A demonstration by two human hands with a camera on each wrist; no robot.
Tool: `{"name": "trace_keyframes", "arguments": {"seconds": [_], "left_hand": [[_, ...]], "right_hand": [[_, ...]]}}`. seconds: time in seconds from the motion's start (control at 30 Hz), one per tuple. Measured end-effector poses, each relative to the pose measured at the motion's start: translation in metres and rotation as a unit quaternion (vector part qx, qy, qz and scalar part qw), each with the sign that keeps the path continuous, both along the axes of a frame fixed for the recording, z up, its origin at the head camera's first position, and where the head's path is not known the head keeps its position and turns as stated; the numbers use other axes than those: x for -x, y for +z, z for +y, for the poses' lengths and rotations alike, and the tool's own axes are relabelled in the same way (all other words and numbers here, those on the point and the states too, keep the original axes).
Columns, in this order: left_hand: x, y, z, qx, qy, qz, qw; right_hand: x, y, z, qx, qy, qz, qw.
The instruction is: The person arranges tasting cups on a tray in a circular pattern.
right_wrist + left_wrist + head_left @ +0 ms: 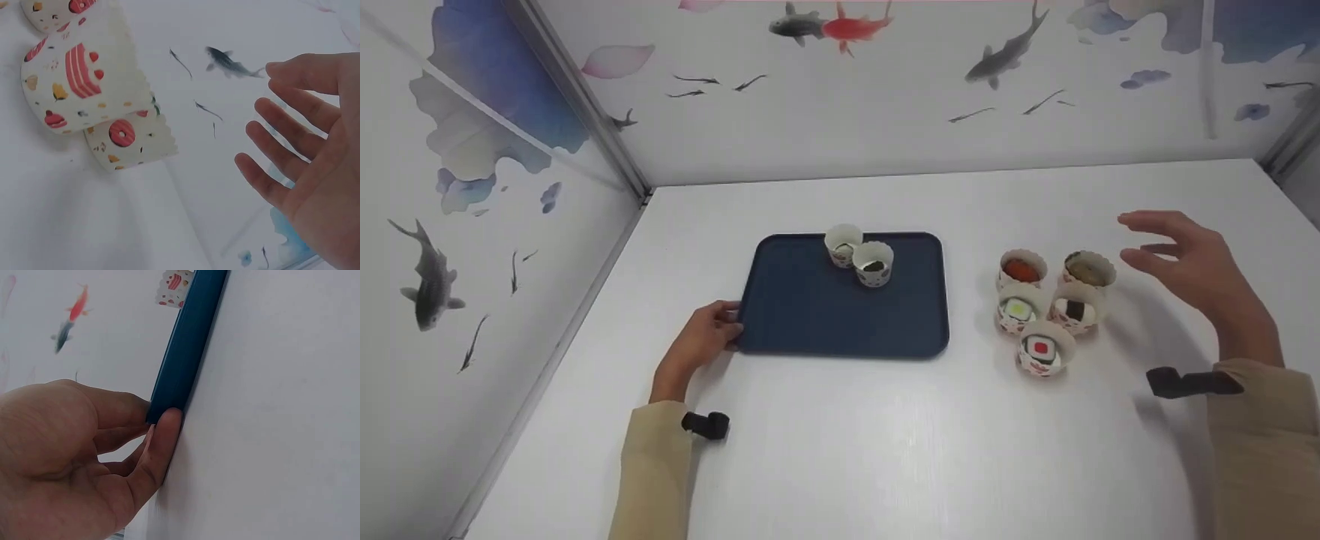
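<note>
A dark blue tray lies on the white table, its left edge near the front corner held by my left hand. In the left wrist view the thumb and fingers meet the tray's rim. Two paper cups, a rear one and a front one, stand on the tray. My right hand, fingers parted and holding nothing, hovers right of several printed paper cups. Those nearest it are a cup with a brownish filling and a cup with a black-banded sushi piece.
Also in the right-hand group are a cup with an orange-red filling, one with a green-centred roll and a front one with a red-centred roll. White walls painted with fish border the table at the back and left.
</note>
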State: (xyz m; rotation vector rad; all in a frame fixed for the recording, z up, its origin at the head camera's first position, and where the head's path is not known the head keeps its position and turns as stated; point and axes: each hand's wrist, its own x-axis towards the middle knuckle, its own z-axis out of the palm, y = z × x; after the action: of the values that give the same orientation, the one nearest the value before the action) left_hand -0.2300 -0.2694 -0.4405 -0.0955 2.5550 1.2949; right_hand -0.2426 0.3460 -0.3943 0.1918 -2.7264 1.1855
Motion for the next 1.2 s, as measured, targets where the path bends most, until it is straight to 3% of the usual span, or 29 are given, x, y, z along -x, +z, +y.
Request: {"name": "trace_keyframes", "arguments": {"seconds": [0.4, 0.6, 1.2], "left_hand": [[0.000, -0.002, 0.001, -0.003, -0.001, 0.001, 1.0000], [0.000, -0.002, 0.000, -0.003, -0.003, 0.000, 1.0000], [-0.001, -0.001, 0.001, -0.010, 0.002, 0.003, 0.9999]], "right_hand": [[0.013, -0.021, 0.007, -0.023, 0.043, -0.098, 0.994], [0.013, -0.030, 0.010, 0.002, 0.049, -0.147, 0.988], [0.019, -0.048, 0.003, 0.013, 0.093, -0.170, 0.981]]}}
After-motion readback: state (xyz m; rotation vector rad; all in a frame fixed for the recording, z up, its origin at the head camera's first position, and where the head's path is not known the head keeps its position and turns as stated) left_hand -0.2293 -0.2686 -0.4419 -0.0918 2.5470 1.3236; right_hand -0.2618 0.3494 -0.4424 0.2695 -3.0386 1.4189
